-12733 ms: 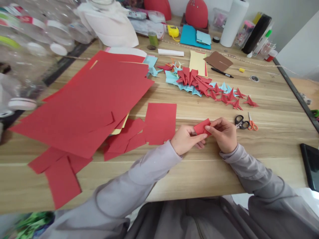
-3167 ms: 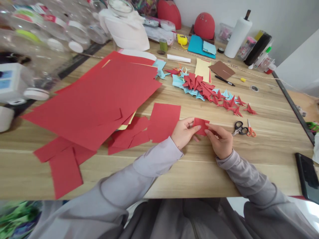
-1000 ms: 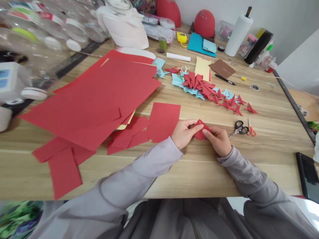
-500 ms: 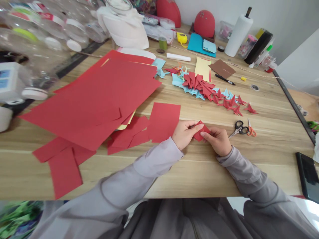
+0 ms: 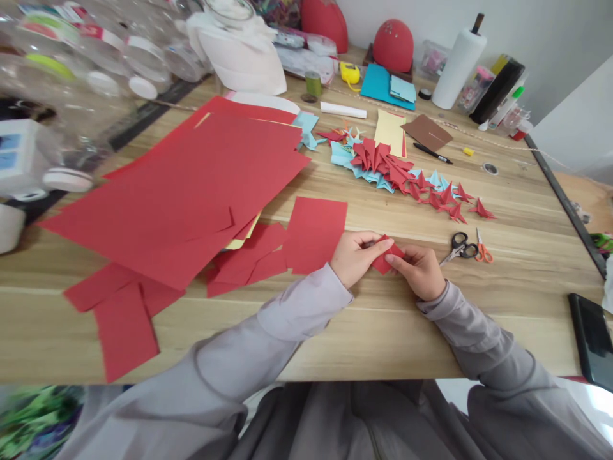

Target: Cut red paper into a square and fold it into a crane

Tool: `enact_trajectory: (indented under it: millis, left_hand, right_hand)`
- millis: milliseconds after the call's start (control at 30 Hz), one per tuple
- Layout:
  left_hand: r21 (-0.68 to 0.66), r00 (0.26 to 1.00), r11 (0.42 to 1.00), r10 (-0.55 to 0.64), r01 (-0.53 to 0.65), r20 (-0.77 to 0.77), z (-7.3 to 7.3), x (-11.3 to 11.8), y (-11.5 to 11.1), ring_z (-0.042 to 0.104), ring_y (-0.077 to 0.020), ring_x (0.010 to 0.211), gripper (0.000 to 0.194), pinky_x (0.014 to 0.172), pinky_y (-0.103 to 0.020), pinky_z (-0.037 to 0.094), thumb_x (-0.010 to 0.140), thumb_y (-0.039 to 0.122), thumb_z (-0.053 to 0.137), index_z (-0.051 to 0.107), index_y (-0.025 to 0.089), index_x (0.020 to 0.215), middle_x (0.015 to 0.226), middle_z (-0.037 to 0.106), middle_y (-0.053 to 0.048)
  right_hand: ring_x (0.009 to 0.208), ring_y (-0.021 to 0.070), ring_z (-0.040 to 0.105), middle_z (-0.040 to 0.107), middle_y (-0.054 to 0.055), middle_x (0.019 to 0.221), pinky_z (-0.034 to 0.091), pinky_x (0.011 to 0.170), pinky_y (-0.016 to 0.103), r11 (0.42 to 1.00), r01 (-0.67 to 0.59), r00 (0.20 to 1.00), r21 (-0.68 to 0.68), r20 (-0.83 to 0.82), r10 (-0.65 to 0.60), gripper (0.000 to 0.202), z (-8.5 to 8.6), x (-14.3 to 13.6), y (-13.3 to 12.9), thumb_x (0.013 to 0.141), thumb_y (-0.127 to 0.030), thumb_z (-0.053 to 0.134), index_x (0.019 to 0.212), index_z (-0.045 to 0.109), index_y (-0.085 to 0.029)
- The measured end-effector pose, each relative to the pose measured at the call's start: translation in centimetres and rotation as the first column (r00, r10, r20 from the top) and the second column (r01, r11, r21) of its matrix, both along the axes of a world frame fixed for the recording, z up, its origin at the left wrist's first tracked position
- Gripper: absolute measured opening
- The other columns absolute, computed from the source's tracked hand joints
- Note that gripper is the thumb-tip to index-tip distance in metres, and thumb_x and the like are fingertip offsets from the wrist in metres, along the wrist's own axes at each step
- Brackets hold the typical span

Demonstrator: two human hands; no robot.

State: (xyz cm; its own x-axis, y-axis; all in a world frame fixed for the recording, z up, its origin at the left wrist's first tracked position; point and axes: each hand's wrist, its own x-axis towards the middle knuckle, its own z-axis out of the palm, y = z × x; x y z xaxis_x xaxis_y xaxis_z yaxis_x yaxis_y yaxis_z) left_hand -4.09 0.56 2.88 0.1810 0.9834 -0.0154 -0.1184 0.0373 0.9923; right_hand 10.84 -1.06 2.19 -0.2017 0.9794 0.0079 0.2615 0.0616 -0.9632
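A small folded red paper (image 5: 382, 263) is held between both hands just above the table. My left hand (image 5: 353, 257) pinches its left side, thumb lying across the top. From the right, my right hand (image 5: 421, 271) grips the other side with thumb and fingers. Parts of the paper are hidden behind my fingers. Left of my left hand lies a flat red sheet (image 5: 317, 233). Scissors with black handles (image 5: 460, 245) and a smaller orange-handled pair (image 5: 483, 250) rest right of my right hand. Beyond my hands sit several red folded paper cranes (image 5: 447, 195).
Large red sheets (image 5: 201, 179) and red offcuts (image 5: 125, 332) cover the left of the table. Plastic bottles (image 5: 96, 51) crowd the far left. At the back stand a paper roll (image 5: 458, 67) and a yellow tape measure (image 5: 349, 73). A black phone (image 5: 591, 338) lies at the right edge.
Both hands stay almost in place. The red paper between them has shifted slightly, and its top corner now sits a little lower.
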Motion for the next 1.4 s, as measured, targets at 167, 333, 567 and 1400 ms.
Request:
enact_trajectory:
  millis: [167,333,567,1400]
  left_hand:
    - [0.000,0.997,0.997,0.071,-0.071,0.025,-0.4,0.1,0.1,0.051,-0.0111,0.057,0.020,0.054,-0.024,0.041,0.066,0.035,0.070,0.067,0.016,0.061,0.058,0.061,0.000]
    - [0.011,0.997,0.997,0.074,-0.074,0.001,-0.5,-0.1,0.2,0.055,-0.0135,0.063,0.020,0.061,-0.026,0.045,0.069,0.036,0.068,0.068,0.017,0.064,0.065,0.065,-0.002]
    - [0.030,0.999,0.999,0.029,-0.031,0.035,-0.4,-0.4,0.3,0.059,-0.0147,0.069,0.019,0.065,-0.025,0.047,0.073,0.033,0.061,0.071,0.016,0.070,0.072,0.068,-0.002]
    - [0.188,1.000,0.982,-0.018,0.021,-0.016,-0.6,-1.0,0.8,0.061,-0.0135,0.066,0.011,0.062,-0.025,0.047,0.070,0.020,0.062,0.072,0.016,0.067,0.070,0.070,-0.003]
  right_hand:
    - [0.046,0.0103,0.049,0.058,0.000,0.050,0.039,0.045,0.024,1.000,-0.008,1.000,-0.002,0.009,0.008,0.036,-0.1,0.0,0.0,0.073,-0.049,0.065,0.058,0.061,-0.017]
    - [0.046,0.0103,0.049,0.059,0.000,0.050,0.039,0.046,0.024,0.999,-0.024,1.000,-0.031,0.000,0.024,0.034,0.0,0.1,0.1,0.072,-0.048,0.066,0.059,0.062,-0.017]
    - [0.049,0.0101,0.052,0.061,-0.001,0.053,0.044,0.050,0.024,0.991,-0.035,0.988,-0.131,-0.152,0.015,0.031,0.1,0.4,0.4,0.069,-0.046,0.070,0.063,0.065,-0.016]
    - [0.048,0.0086,0.050,0.059,-0.001,0.052,0.040,0.048,0.022,0.991,-0.068,0.991,-0.116,-0.123,0.054,0.030,-0.5,0.9,0.2,0.073,-0.043,0.068,0.062,0.065,-0.015]
